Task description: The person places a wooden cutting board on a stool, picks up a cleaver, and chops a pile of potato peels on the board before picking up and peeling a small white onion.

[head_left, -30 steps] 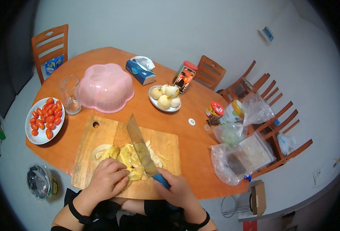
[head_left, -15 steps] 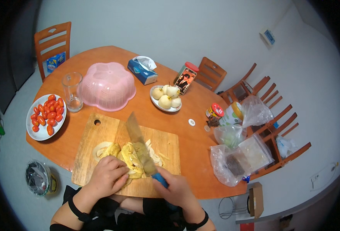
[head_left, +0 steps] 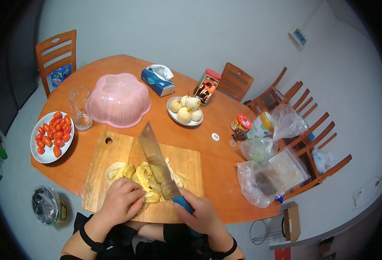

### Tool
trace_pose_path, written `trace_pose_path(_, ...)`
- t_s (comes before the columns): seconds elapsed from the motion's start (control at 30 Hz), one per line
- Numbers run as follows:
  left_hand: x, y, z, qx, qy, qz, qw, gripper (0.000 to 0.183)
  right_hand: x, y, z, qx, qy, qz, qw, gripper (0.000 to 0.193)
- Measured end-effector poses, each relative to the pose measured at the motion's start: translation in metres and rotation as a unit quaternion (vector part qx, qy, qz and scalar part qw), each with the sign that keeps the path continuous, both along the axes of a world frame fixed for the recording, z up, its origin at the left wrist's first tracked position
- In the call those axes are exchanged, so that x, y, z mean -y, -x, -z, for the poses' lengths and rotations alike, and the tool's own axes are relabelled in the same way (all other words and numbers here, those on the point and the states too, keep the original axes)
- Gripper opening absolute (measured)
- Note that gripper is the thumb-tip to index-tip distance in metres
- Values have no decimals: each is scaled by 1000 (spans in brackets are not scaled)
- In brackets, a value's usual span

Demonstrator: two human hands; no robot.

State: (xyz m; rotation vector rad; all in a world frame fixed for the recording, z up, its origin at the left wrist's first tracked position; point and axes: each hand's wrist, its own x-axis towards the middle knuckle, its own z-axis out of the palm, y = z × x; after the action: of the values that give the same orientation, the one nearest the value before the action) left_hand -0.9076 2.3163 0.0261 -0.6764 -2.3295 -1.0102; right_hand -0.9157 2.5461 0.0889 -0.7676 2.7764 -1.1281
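Observation:
A wooden cutting board (head_left: 124, 148) lies at the table's near edge with yellow banana peels (head_left: 146, 177) heaped across its middle. My left hand (head_left: 122, 198) is closed, its curled fingers pressing on the peels. In my right hand (head_left: 202, 214) is the blue handle of a kitchen cleaver (head_left: 155, 157). Its broad blade points away from me, slanting up to the left, right beside the peels. Pale cut strips (head_left: 176, 175) lie to the right of the blade, partly behind it. The blade hides where its edge meets the peels or board.
Left of the board stand a plate of cherry tomatoes (head_left: 52, 158), a glass mug (head_left: 80, 108) and an upturned pink basket (head_left: 119, 102). Beyond are a tissue box (head_left: 157, 82), a plate of pears (head_left: 185, 123) and a propped phone (head_left: 207, 90). Plastic bags (head_left: 260, 186) and jars sit right.
The view has shifted slightly. My right hand and the cleaver have moved a little, with the blade still against the peels' right side. My left hand keeps its place on the peels.

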Motion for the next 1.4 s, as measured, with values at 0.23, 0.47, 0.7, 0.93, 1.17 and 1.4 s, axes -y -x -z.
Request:
trace_pose_path(0.23, -9, 3, -9, -23, 26, -11, 999, 21, 5, 2, 0, 40, -22, -1, 999, 39)
trace_pose_path(0.47, -8, 3, -4, -10, 56, -19, 998, 20, 5, 5, 2, 40, -29, 5, 999, 39)
trace_pose_path(0.7, -9, 3, 0, 1, 50, -27, 998, 20, 7, 0, -2, 11, -44, 14, 999, 39)
trace_pose_path(0.93, -8, 2, 1, -2, 42, -29, 999, 20, 5, -2, -3, 17, 37, 1, 999, 39)
trace_pose_path(1.17, -8, 2, 0, -4, 44, -24, 999, 18, 3, -2, -3, 19, -7, -1, 1000, 38)
trace_pose_path(1.4, -8, 2, -3, -5, 39, -19, 999, 17, 4, 2, 5, 27, -30, -11, 999, 35)
